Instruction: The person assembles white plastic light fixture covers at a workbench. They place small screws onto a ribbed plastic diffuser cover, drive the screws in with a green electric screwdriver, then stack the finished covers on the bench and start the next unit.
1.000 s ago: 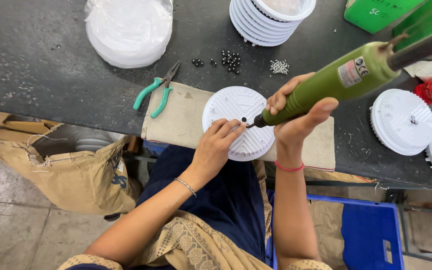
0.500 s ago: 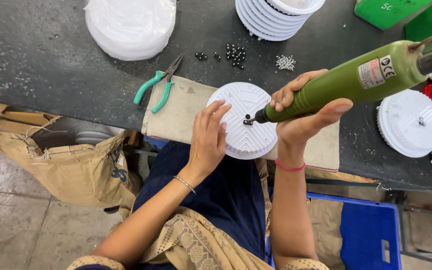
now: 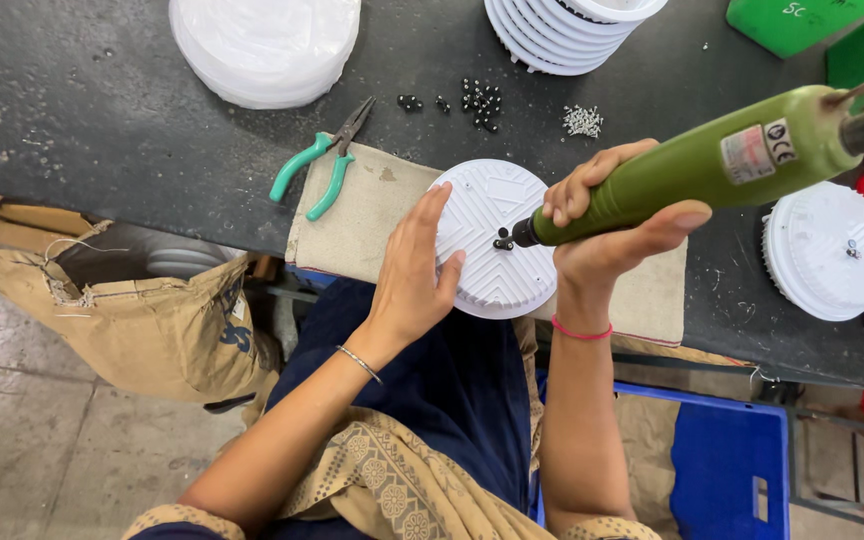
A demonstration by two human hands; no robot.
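One white ribbed disc (image 3: 492,240) lies at frame centre, steadied by the flat, spread left hand (image 3: 414,270). Right hand (image 3: 612,225) is wrapped tight around the green electric screwdriver (image 3: 712,165), its tip on a centre screw, seemingly mid-fastening. Loose screws (image 3: 582,121) wait above, so more driving probably remains.

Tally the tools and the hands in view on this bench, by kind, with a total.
Green screwdrivers: 1
Pliers: 1
Hands: 2, left hand on the white disc, right hand gripping the screwdriver
Total: 4

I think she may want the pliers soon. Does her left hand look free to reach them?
Probably yes. The left hand rests flat on the white ribbed disc, holding nothing, and the green-handled pliers lie in the open just beyond it with nothing between. Letting go would leave the disc unsteadied under the green screwdriver.
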